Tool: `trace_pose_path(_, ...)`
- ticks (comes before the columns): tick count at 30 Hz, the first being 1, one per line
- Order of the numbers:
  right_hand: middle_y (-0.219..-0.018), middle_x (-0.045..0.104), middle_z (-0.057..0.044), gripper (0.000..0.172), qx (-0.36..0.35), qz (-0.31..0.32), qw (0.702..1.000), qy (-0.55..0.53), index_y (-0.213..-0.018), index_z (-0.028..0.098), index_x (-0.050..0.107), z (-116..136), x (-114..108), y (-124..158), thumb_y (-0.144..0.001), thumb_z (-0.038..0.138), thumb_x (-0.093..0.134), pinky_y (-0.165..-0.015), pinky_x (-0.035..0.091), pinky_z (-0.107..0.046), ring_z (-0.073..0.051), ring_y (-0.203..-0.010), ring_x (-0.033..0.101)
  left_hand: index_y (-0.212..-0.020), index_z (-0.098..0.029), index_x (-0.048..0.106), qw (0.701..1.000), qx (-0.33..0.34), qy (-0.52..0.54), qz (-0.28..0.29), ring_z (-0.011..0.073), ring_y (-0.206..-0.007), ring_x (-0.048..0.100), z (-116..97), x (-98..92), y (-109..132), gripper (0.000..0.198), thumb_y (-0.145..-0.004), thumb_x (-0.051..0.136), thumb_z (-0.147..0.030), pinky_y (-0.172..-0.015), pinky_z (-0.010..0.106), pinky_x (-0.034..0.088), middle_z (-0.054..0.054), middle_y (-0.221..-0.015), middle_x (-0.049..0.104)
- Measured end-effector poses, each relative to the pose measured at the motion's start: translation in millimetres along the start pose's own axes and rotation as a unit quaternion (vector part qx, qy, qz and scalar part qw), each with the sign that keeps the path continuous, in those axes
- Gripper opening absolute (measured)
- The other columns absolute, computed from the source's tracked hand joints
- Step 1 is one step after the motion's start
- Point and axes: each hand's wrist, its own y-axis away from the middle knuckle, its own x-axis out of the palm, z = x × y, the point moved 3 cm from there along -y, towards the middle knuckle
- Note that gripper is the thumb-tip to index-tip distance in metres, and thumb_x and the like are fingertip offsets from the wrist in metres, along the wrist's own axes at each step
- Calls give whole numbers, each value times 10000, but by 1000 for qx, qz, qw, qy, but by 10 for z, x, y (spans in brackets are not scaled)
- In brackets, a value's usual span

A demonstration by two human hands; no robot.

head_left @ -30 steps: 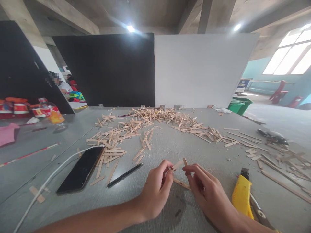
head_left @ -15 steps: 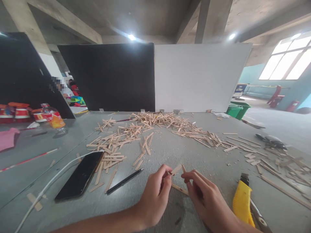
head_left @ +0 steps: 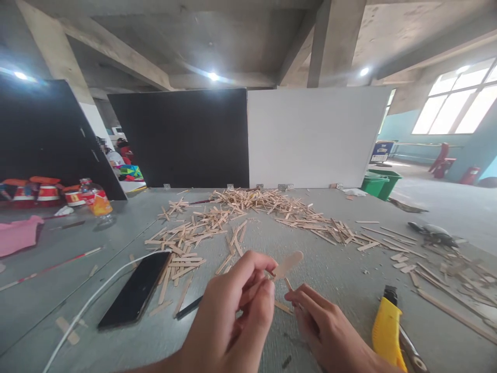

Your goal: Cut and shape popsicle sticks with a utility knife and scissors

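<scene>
Closely, the left hand (head_left: 236, 311) is gripping a pale wooden stick (head_left: 289, 264) between thumb and forefinger, its rounded end sticking out beyond the fingertips, up and toward the right. Just below that end, the right hand (head_left: 320, 321) is pinching a narrower stick (head_left: 288, 284) in closed fingertips, only its tip showing; whether the two sticks are touching is not possible to tell. Compared with half a second ago, the left hand is looming larger and higher, its stick is showing more of its length, and the right hand's stick is sitting under it rather than beside its tip. The left hand is also now hiding the upper end of the black pen (head_left: 188, 307). Beneath the hands, another stick (head_left: 283, 307) is lying on the table (head_left: 334, 274). A yellow cutter (head_left: 386, 326) is resting right of the right hand, and a phone (head_left: 135, 290) is lying left of the pen. Farther off, heaped sticks (head_left: 256, 199) are spreading before a black board (head_left: 186, 140) and a white board (head_left: 310, 137).
</scene>
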Motion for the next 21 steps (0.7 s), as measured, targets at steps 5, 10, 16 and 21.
trace_pose_path(5, -1013, 721, -90, 379, -61, 30, 997, 34, -1327, 209, 584, 69, -12, -10, -1017, 98, 395, -659, 615, -286, -191, -789, 757, -1037, -273, 629, 998, 54, -45, 2, 147, -475, 346, -28, -11, 39, 247, -1046, 442, -434, -458, 296, 266, -57, -590, 361)
trace_pose_path(10, -977, 721, -63, 337, -70, 11, 997, 31, -1272, 228, 629, 105, -42, -17, -1018, 117, 437, -677, 629, -272, -175, -767, 754, -1106, -279, 670, 995, 62, -83, -6, 163, -473, 424, -39, -39, 59, 277, -1033, 469, -456, -444, 285, 342, -46, -554, 400)
trace_pose_path(16, -1000, 708, -72, 257, -60, -59, 996, 21, -1188, 219, 615, 137, -107, 1, -1041, 123, 428, -661, 618, -269, -148, -706, 704, -1141, -239, 584, 992, 70, -87, 55, 133, -489, 447, -31, -11, 26, 256, -1079, 361, -349, -487, 270, 381, -33, -642, 506)
trace_pose_path(21, -890, 706, -24, 267, -110, -216, 970, 37, -1213, 255, 575, 564, -537, 11, -993, 107, 547, -547, 589, -216, -123, -592, 664, -1207, -206, 491, 988, 29, -34, 151, 87, -430, 415, 87, 116, 40, 219, -1095, 349, -328, -452, 246, 346, 20, -773, 682)
